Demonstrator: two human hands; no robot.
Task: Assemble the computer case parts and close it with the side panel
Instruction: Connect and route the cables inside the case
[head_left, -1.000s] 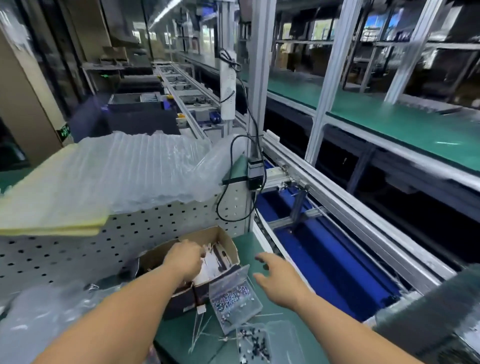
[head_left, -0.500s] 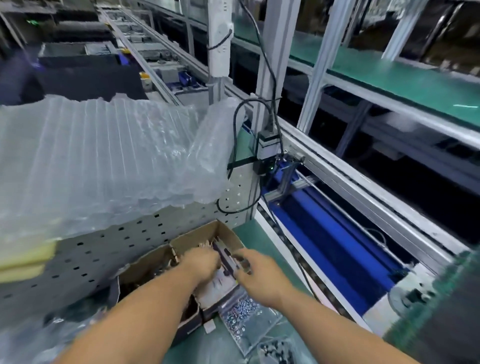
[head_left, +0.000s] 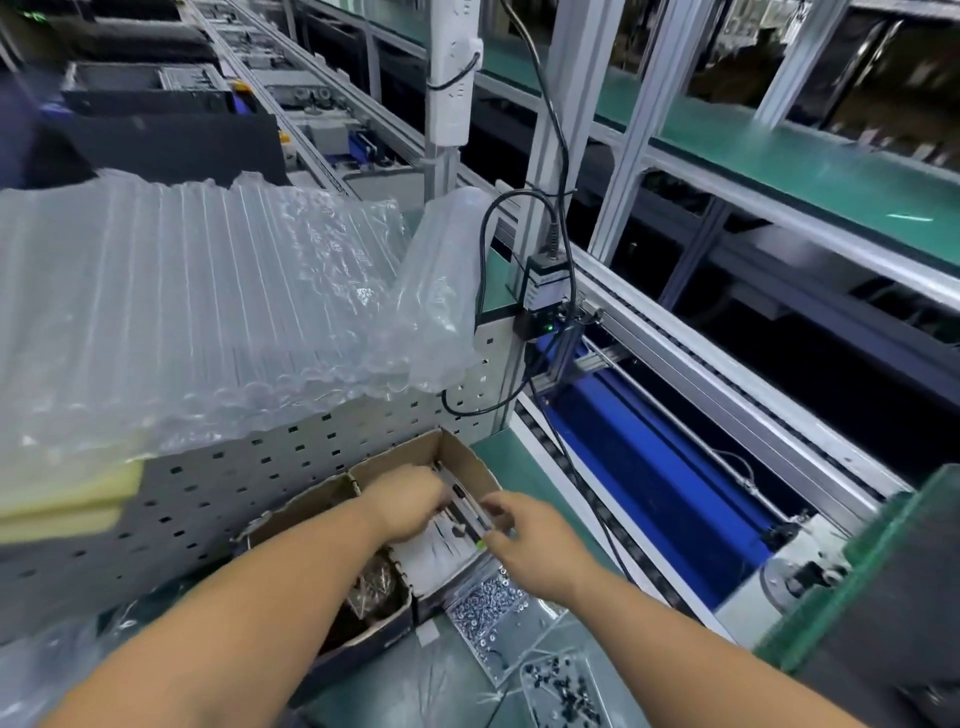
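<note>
Head view is showing both hands working inside the right compartment of a cardboard box (head_left: 467, 457) near the surface's back edge. The left hand (head_left: 408, 501) is curling its fingers over white cable ties; its hold cannot be confirmed. The right hand (head_left: 535, 540) is pinching a slim dark tool (head_left: 465, 506). Advice: lift the tool clear without snagging the ties. A tray of silver screws (head_left: 488, 608) is lying just beside the box. No computer case is showing nearby.
</note>
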